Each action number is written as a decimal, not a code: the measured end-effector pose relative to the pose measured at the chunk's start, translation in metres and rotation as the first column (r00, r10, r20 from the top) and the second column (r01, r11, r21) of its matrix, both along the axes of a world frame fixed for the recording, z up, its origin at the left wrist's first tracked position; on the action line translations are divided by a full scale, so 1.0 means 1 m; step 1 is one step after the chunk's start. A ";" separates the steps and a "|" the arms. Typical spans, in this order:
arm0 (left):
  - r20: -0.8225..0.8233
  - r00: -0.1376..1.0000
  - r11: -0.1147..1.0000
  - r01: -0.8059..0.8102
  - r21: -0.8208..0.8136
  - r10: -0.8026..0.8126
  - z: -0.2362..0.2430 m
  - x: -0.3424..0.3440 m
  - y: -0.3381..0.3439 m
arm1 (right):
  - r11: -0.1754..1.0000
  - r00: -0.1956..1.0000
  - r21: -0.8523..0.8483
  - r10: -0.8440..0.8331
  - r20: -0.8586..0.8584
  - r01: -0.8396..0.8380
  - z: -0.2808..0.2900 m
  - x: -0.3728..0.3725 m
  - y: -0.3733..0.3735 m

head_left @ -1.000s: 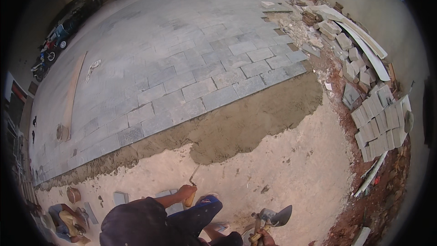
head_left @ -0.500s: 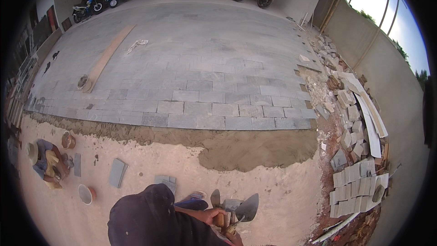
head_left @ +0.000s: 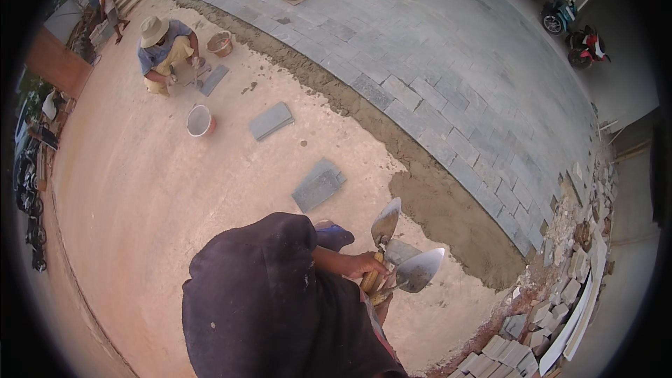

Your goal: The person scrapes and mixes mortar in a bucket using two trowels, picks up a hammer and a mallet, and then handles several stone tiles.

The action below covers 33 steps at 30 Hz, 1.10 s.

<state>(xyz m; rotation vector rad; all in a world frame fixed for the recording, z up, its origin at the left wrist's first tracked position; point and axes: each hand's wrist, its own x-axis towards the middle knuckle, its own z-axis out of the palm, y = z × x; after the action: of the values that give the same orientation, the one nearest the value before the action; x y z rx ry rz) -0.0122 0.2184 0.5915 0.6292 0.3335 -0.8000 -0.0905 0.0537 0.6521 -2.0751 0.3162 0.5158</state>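
Observation:
My left hand is wrapped round the wooden handle of a trowel, whose pointed blade is tilted up. Just below it, my right hand is closed on the handle of a second trowel; part of that hand is hidden behind my dark sleeve. The second blade is broad and smeared with grey. Between the two blades shows a grey slab; I cannot tell whether it is held or lies on the ground. Wet mortar is spread just beyond the trowels, along the edge of the grey paving.
Loose grey tiles and a stack of them lie on the bare ground. A bucket stands near a squatting co-worker in a hat, who has a tub alongside. Stone blocks are piled at lower right.
The view has swung to the left, bringing the co-worker and the bare ground further in. Both trowels remain in my hands, with their blades now tilted higher.

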 end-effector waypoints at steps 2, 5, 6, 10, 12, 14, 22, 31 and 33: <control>-0.015 0.986 0.986 -0.163 0.022 0.163 0.035 -0.006 0.011 | 0.996 0.998 -0.065 0.053 0.017 -0.052 0.006 0.000 0.000; 0.032 0.961 0.959 -0.275 0.070 0.274 0.023 -0.017 0.020 | 0.993 0.993 0.030 0.112 -0.021 -0.112 0.051 0.010 0.026; 0.056 0.953 0.950 -0.302 0.077 0.299 0.022 -0.020 0.027 | 0.985 0.991 0.121 0.126 -0.054 -0.119 0.077 0.017 0.042; 0.098 0.926 0.906 -0.378 0.193 0.365 0.024 -0.031 0.060 | 0.961 0.991 0.270 0.086 -0.098 -0.057 0.079 0.021 0.077; 0.117 0.913 0.880 -0.407 0.243 0.390 0.020 -0.038 0.080 | 0.954 0.982 0.282 0.139 -0.128 -0.098 0.052 0.022 0.079; 0.142 0.899 0.853 -0.439 0.284 0.415 0.013 -0.050 0.101 | 0.928 0.970 0.369 0.129 -0.206 -0.045 0.037 0.018 0.093; 0.197 0.871 0.763 -0.489 0.423 0.450 0.038 -0.093 0.212 | 0.804 0.773 0.593 0.345 -0.533 0.050 0.037 0.018 0.186; 0.346 0.918 0.564 -0.393 0.727 0.194 0.044 -0.130 0.336 | 0.668 0.648 0.700 0.420 -0.635 0.253 0.011 -0.005 0.306; 0.301 0.941 0.586 -0.333 0.739 0.155 0.037 -0.138 0.363 | 0.655 0.600 0.695 0.439 -0.669 0.297 0.008 -0.009 0.325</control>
<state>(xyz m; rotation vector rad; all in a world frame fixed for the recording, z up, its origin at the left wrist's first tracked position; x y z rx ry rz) -0.1507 0.5816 0.6287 1.4602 0.5770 -0.2650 -0.0999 0.3784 0.6597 -0.8822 0.4239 1.4014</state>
